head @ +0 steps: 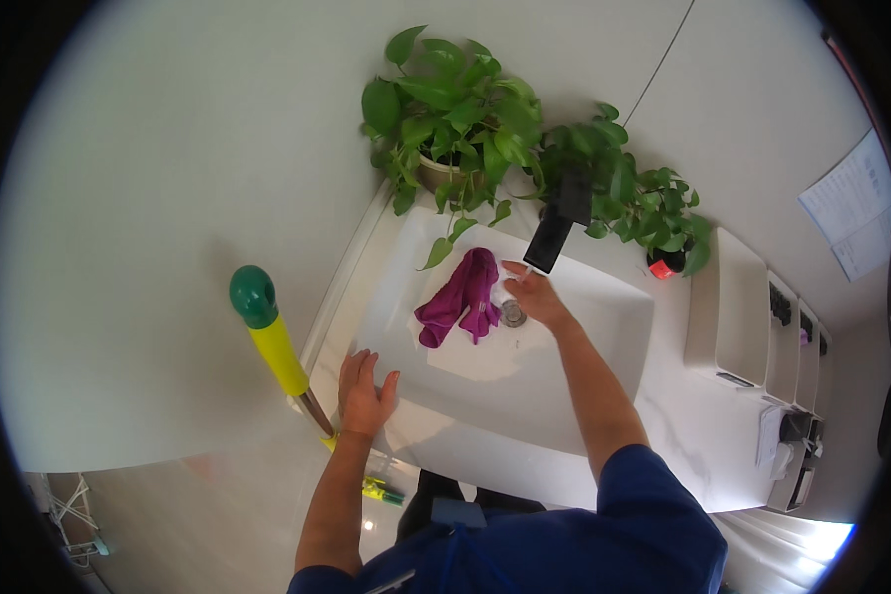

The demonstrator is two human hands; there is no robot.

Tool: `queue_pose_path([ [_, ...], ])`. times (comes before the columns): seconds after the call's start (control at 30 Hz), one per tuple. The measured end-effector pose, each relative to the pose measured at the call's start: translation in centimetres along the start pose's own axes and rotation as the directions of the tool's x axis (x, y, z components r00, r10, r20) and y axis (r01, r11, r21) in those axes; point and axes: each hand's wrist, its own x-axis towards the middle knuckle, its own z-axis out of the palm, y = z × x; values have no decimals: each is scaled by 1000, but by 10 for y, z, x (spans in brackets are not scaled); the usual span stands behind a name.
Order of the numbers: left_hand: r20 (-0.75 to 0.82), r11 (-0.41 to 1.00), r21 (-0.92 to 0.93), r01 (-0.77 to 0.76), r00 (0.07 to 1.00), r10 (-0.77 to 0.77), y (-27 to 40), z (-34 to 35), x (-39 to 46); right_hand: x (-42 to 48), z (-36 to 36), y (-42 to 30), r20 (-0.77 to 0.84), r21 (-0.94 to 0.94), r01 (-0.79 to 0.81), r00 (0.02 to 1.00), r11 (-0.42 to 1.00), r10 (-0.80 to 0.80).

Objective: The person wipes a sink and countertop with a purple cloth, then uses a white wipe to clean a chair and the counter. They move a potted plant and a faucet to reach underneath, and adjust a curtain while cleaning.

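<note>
My right hand (536, 298) is under the spout of a black faucet (549, 241), and a thin stream of water runs onto its fingers. The hand looks empty, with fingers apart. Beside it, a wet, crumpled purple cloth (460, 297) lies in the white washbasin (490, 416). Just below the fingers sits the round metal drain (513, 314). My left hand (366, 397) rests with spread fingers at the basin's left front rim, holding nothing.
Leafy potted plants (453, 104) stand behind the basin, some leaves hanging over it. A mop handle (275, 349) with a green and yellow grip leans at the left. White storage bins (728, 312) line the right of the counter (683, 438). A paper sheet (854, 208) hangs on the wall.
</note>
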Motion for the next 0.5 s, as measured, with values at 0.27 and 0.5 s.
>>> queue_pose_path([
  [0.27,4,1000,20,-12,1000,12,1,0,2,-34,-5,44,103,-715,-8,988,699,117],
  [0.5,22,998,58,-1,1000,0,-1,1,0,-13,12,29,66,-788,-83,974,610,218],
])
